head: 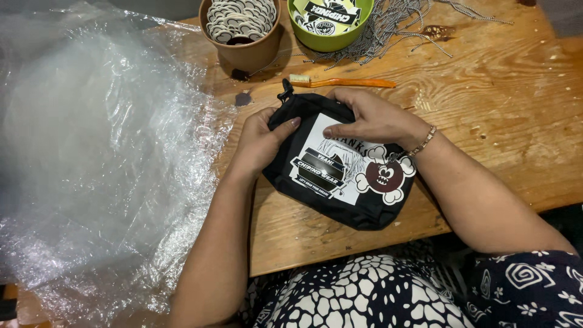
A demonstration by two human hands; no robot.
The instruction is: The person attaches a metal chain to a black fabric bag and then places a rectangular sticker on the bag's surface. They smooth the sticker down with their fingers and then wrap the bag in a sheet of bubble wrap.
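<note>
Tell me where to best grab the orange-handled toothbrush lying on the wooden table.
Probably grip the orange-handled toothbrush at mid-handle, coming from above. It lies flat on the wooden table, bristle head toward the brown cup, its long bare handle clear just beyond the right hand.

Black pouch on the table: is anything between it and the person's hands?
Nothing visible. The left hand grips the pouch at its left edge, and the right hand rests directly on its top and the white card lying on it.

Black pouch [340, 200] w/ white card [340, 164], orange toothbrush [343, 82], green bowl [331, 39], brown cup [243, 54].
</note>
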